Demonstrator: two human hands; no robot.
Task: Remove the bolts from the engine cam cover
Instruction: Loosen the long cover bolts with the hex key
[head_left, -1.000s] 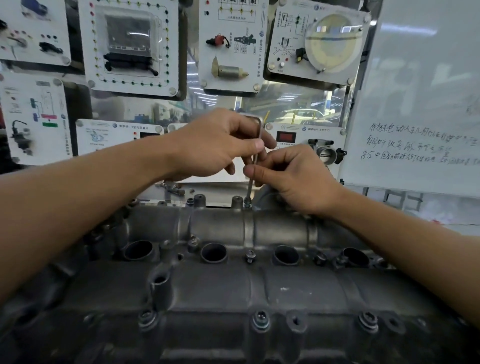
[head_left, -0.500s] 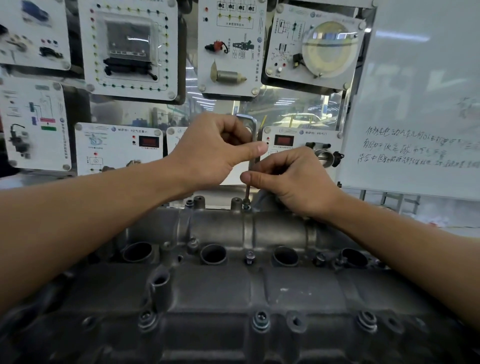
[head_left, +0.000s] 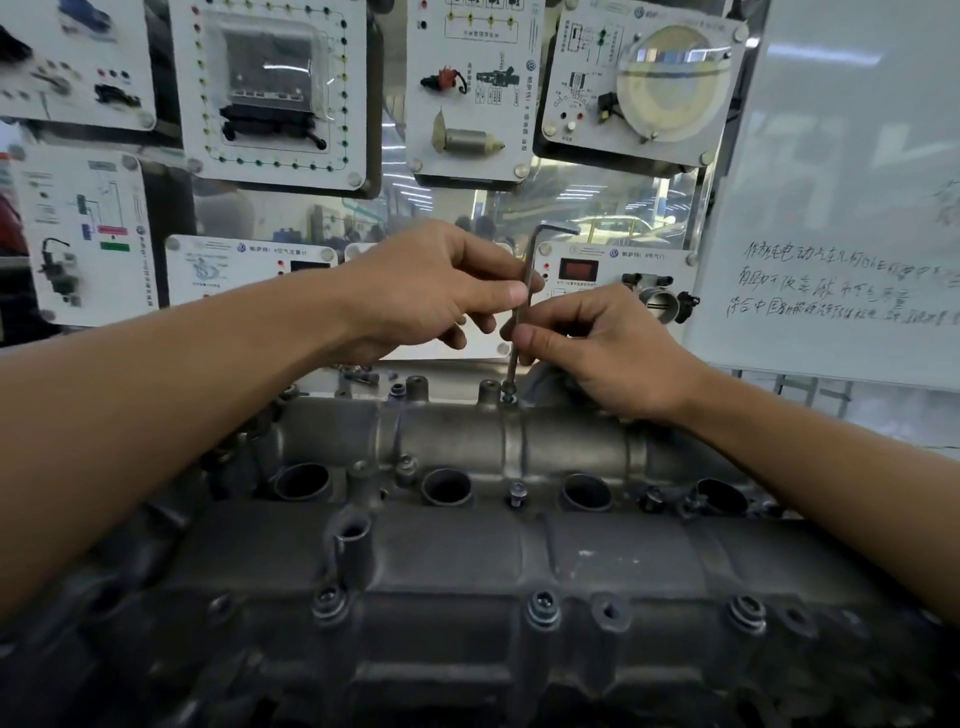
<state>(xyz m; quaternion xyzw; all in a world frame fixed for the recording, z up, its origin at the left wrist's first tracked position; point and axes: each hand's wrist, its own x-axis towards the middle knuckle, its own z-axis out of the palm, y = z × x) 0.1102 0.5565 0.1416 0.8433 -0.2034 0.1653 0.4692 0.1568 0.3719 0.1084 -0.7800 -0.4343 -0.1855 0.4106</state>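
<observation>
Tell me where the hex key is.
Head view, centre: hex key stands nearly upright, pinched by left hand and right hand, tip on a far-edge bolt.

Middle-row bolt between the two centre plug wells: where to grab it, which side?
Pinch the middle-row bolt by its head, coming straight down from above. It stands upright, head raised off the cam cover, and plug wells crowd it on both sides, so the top looks the freest approach.

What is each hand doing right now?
Left hand: pinches the hex key on its upper shaft.
Right hand: pinches the hex key lower down, above the bolt.
</observation>
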